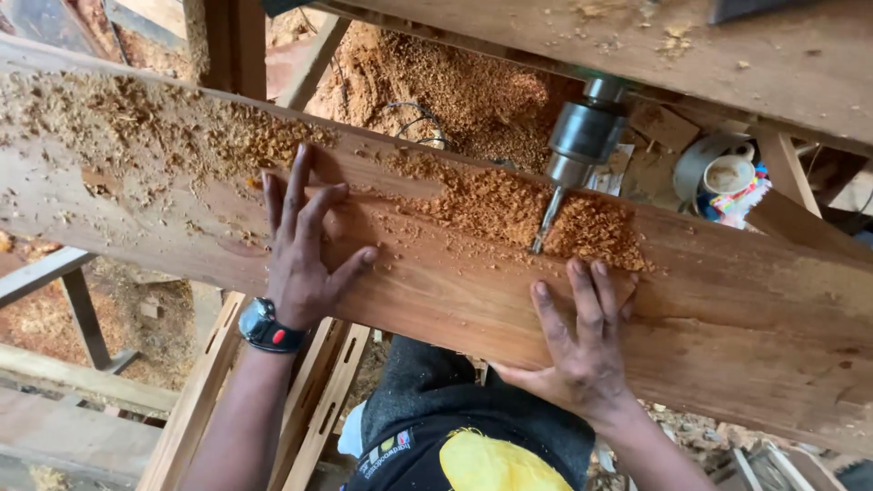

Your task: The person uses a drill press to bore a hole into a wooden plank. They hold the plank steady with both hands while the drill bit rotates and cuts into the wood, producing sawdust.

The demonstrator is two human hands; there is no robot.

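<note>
A long reddish wooden plank (727,309) runs across the view, strewn with sawdust and shavings (509,209). A metal drill chuck (587,132) hangs above it, and its bit (548,218) meets the plank inside the pile of shavings. My left hand (305,245) lies flat on the plank with fingers spread, left of the bit; a dark wristwatch (265,327) is on that wrist. My right hand (577,336) presses on the plank's near face just below the bit, fingers pointing up toward the shavings.
A wooden beam (709,45) crosses above the chuck. Sawdust heaps (455,91) lie on the ground behind. A white cup (727,173) and colourful cloth sit at the right. Slotted wooden rails (318,400) lean under the plank, and a bench frame (82,318) stands at left.
</note>
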